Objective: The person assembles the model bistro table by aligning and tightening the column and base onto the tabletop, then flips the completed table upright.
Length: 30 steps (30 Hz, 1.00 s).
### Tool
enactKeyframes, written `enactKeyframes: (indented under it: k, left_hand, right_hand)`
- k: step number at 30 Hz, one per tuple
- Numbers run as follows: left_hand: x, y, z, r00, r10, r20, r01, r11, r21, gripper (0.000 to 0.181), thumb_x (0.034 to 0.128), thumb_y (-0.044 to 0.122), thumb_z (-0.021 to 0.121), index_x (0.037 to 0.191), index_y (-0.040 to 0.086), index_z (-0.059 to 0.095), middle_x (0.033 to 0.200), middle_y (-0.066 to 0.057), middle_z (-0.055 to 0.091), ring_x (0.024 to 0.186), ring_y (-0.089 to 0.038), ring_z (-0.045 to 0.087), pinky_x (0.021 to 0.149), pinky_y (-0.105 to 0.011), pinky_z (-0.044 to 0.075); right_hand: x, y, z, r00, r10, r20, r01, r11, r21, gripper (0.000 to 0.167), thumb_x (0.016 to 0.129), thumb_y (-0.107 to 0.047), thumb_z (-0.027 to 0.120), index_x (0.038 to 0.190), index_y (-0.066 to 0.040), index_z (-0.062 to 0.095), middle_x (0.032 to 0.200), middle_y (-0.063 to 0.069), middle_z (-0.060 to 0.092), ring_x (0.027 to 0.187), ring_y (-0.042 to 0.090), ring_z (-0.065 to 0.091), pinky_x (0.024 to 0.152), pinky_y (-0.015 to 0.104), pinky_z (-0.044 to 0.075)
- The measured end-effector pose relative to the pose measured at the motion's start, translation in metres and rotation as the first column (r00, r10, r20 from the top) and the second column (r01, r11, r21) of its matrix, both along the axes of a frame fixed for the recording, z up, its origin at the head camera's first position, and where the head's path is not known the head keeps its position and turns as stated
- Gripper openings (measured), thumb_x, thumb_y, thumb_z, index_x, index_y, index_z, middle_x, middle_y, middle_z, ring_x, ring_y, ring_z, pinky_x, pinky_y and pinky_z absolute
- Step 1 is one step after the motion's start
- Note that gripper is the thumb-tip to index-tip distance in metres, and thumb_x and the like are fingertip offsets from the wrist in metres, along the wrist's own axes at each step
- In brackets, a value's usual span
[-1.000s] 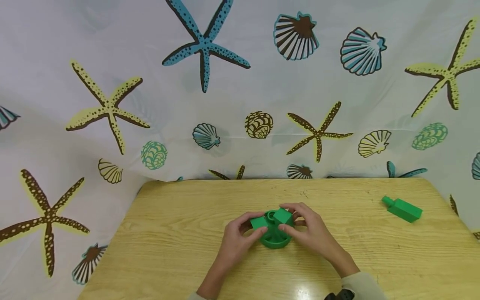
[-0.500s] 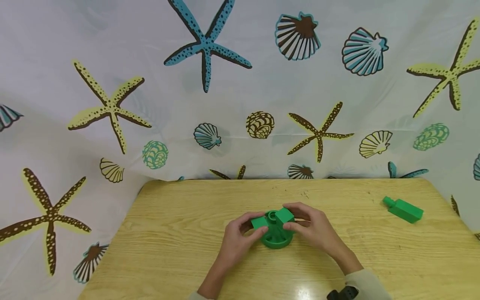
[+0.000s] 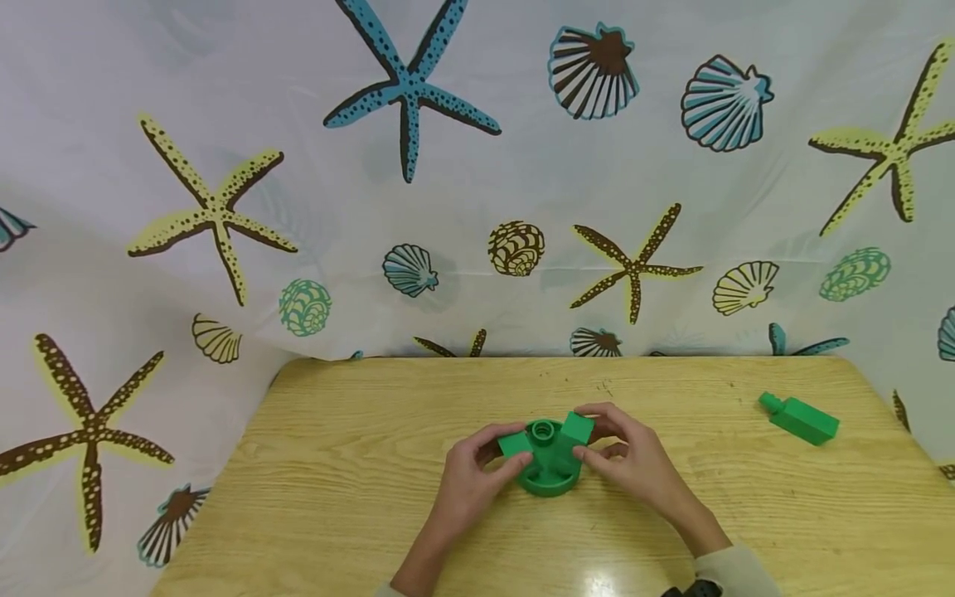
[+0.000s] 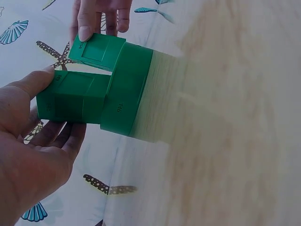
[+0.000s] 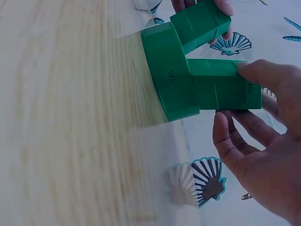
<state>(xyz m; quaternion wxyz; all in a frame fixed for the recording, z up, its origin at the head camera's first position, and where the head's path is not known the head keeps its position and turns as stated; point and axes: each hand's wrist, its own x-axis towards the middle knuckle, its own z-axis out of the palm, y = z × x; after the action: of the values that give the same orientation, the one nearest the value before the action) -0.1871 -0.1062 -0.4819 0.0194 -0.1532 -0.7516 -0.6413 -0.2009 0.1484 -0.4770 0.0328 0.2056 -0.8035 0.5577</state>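
Observation:
A round green base (image 3: 549,487) rests flat on the table, with a ring-shaped socket (image 3: 543,430) showing at its far side. Two green rectangular blocks stand up from it. My left hand (image 3: 468,477) pinches the left block (image 4: 70,96) between thumb and fingers. The right block (image 5: 225,84), leaning slightly outward in the head view, is held near its top by my right hand (image 3: 630,460), thumb on one side and fingers on another. Both wrist views show the blocks' lower ends meeting the base (image 4: 127,89); whether they are seated in it is hidden.
Another green block (image 3: 806,421) with a narrow round peg at one end lies on its side toward the right of the wooden table (image 3: 358,497). A cloth (image 3: 477,166) printed with starfish and shells hangs behind the table and along its sides.
My right hand and its block have shifted right, away from the middle of the base, and the ring socket shows more fully. The left hand and its block have stayed nearly still.

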Motion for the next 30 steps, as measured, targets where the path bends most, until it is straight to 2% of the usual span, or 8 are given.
enactKeyframes:
  k: [4, 9, 12, 17, 22, 26, 30]
  left_hand:
    - [0.0, 0.0, 0.001, 1.0, 0.005, -0.006, -0.005, 1.0, -0.001, 0.04, 0.0926, 0.016, 0.08, 0.128, 0.0, 0.069, 0.127, -0.017, 0.068, 0.114, -0.02, 0.067, 0.099, -0.032, 0.054]
    - [0.0, 0.001, 0.001, 1.0, -0.004, -0.001, 0.004, 1.0, 0.003, 0.041, 0.0925, 0.016, 0.08, 0.128, -0.001, 0.068, 0.128, -0.018, 0.067, 0.114, -0.021, 0.067, 0.099, -0.032, 0.053]
    - [0.001, 0.0, 0.001, 1.0, -0.003, 0.001, 0.003, 1.0, -0.001, 0.04, 0.0927, 0.015, 0.079, 0.128, -0.001, 0.068, 0.128, -0.018, 0.067, 0.114, -0.021, 0.067, 0.099, -0.032, 0.054]
    - [-0.001, 0.0, 0.001, 1.0, -0.001, -0.007, 0.001, 1.0, -0.011, 0.04, 0.093, 0.017, 0.079, 0.128, 0.001, 0.069, 0.128, -0.016, 0.068, 0.115, -0.02, 0.067, 0.099, -0.032, 0.054]
    - [0.0, 0.0, 0.001, 1.0, -0.007, -0.009, 0.007, 1.0, -0.012, 0.041, 0.0928, 0.018, 0.08, 0.129, 0.001, 0.068, 0.127, -0.015, 0.068, 0.114, -0.02, 0.067, 0.098, -0.032, 0.054]
    - [0.001, 0.0, 0.0, 1.0, 0.002, -0.01, -0.002, 1.0, -0.012, 0.041, 0.0925, 0.018, 0.08, 0.128, 0.001, 0.069, 0.126, -0.017, 0.068, 0.112, -0.02, 0.068, 0.097, -0.031, 0.055]
    - [0.002, 0.0, -0.001, 1.0, 0.0, -0.005, 0.0, 1.0, -0.007, 0.04, 0.0928, 0.018, 0.08, 0.127, 0.001, 0.069, 0.126, -0.017, 0.068, 0.112, -0.019, 0.068, 0.098, -0.032, 0.054]
  right_hand:
    - [0.001, 0.001, -0.001, 0.998, 0.03, -0.046, -0.028, 0.999, 0.041, 0.05, 0.094, -0.015, 0.078, 0.142, -0.02, 0.061, 0.113, 0.003, 0.071, 0.096, 0.022, 0.067, 0.074, 0.032, 0.061]
    - [0.002, 0.004, -0.002, 0.999, 0.019, -0.045, -0.016, 0.997, 0.071, 0.051, 0.093, -0.021, 0.08, 0.14, -0.022, 0.061, 0.123, 0.005, 0.068, 0.096, 0.021, 0.068, 0.075, 0.031, 0.061]
    - [0.003, 0.007, -0.004, 0.999, 0.014, -0.041, -0.013, 0.999, 0.035, 0.048, 0.094, -0.019, 0.079, 0.138, -0.02, 0.062, 0.125, 0.005, 0.068, 0.104, 0.023, 0.067, 0.08, 0.033, 0.061]
    - [0.005, 0.011, -0.006, 0.999, 0.033, -0.028, -0.035, 0.996, -0.084, 0.042, 0.093, -0.006, 0.076, 0.133, -0.006, 0.063, 0.128, 0.011, 0.066, 0.116, 0.026, 0.064, 0.091, 0.039, 0.059]
    - [0.007, 0.013, -0.005, 0.999, 0.047, 0.016, -0.045, 0.992, -0.121, 0.04, 0.09, -0.004, 0.079, 0.125, -0.002, 0.06, 0.121, 0.016, 0.069, 0.111, 0.028, 0.069, 0.092, 0.036, 0.058]
    - [0.01, 0.011, -0.005, 0.997, 0.056, 0.046, -0.049, 0.99, -0.136, 0.042, 0.087, -0.006, 0.083, 0.121, -0.003, 0.059, 0.117, 0.017, 0.069, 0.107, 0.031, 0.07, 0.091, 0.04, 0.059]
    - [0.011, 0.009, -0.006, 0.997, 0.064, 0.039, -0.059, 0.992, -0.115, 0.046, 0.087, -0.01, 0.084, 0.126, -0.005, 0.061, 0.12, 0.014, 0.067, 0.105, 0.029, 0.069, 0.091, 0.04, 0.059]
